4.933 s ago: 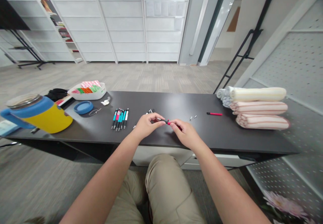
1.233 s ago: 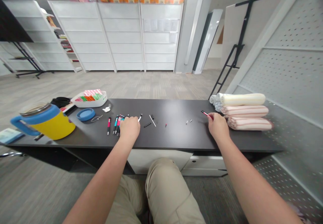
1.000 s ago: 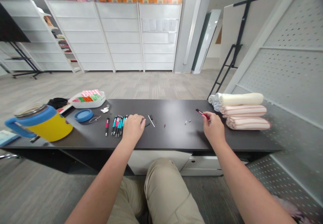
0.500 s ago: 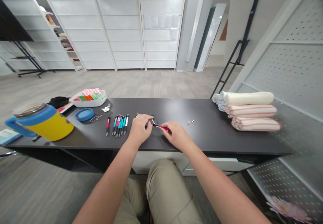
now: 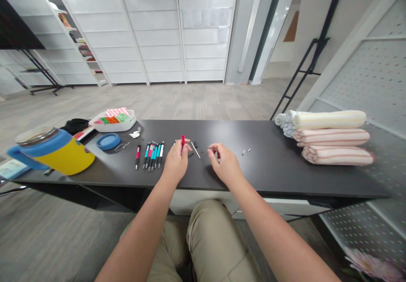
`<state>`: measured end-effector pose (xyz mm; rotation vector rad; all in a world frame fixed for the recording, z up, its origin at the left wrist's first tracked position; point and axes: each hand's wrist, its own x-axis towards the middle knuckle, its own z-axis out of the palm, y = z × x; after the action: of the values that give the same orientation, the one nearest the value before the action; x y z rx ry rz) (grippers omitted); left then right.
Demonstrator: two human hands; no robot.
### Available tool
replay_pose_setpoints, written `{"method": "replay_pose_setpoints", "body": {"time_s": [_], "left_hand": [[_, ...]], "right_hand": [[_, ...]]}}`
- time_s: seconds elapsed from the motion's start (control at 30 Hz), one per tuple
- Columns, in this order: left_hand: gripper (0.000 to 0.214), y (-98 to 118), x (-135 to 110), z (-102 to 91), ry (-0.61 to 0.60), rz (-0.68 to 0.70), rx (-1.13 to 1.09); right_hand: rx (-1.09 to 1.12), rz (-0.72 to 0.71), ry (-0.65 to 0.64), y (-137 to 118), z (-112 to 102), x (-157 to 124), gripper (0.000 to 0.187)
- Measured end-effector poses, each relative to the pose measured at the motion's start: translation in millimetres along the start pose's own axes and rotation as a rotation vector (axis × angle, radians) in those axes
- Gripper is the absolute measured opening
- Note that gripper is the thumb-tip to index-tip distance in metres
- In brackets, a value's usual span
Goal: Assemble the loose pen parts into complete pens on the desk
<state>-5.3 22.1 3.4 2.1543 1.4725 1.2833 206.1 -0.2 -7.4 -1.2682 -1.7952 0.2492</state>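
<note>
My left hand is closed around a red pen barrel, whose end sticks up between thumb and fingers. My right hand hovers a little to the right, apart from the barrel, with its fingers curled toward the thumb; whatever is in them, if anything, is too small to make out. Between the hands a thin pale pen refill lies slanted on the table, beside small dark pen parts. Left of my left hand lies a row of teal, red and white pens, and a single red-and-black pen.
Two tiny pale pieces lie right of my right hand. Rolled towels are stacked at the table's right end. At the left stand a yellow-and-blue mug, a blue lid and a white basket of colourful packets.
My hands have moved apart. The red barrel, earlier held between both hands, is now upright in my left hand alone. The refill on the table shows more fully, and the view has tilted down slightly.
</note>
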Motion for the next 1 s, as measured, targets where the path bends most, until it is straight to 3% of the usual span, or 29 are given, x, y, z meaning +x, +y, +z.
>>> {"method": "replay_pose_setpoints", "body": {"time_s": [0.07, 0.13, 0.23, 0.43, 0.8, 1.0], "left_hand": [[0.029, -1.0, -0.8, -5.0, 0.124, -0.105, -0.006], [0.028, -2.1, -1.2, -6.7, 0.168, -0.167, 0.052], [0.025, -2.1, -1.3, -2.0, 0.062, -0.194, 0.233], [0.025, 3.8, -4.4, 11.0, -0.120, -0.053, 0.560], [0.023, 6.6, -4.4, 6.5, -0.271, -0.057, 0.639], [0.026, 7.2, -4.0, 6.5, -0.268, -0.095, 0.650]], "right_hand": [[-0.092, -0.064, -0.008, 3.1, 2.6, 1.7, 0.018], [-0.187, -0.123, -0.050, 4.6, 6.0, 1.8, 0.019], [-0.335, -0.187, -0.128, 2.4, 10.0, -0.5, 0.017], [-0.446, -0.251, -0.188, -2.1, 12.1, -3.1, 0.024], [-0.463, -0.180, -0.231, -3.9, 10.5, -1.9, 0.024], [-0.473, -0.159, -0.275, -8.4, 8.5, -1.3, 0.028]]}}
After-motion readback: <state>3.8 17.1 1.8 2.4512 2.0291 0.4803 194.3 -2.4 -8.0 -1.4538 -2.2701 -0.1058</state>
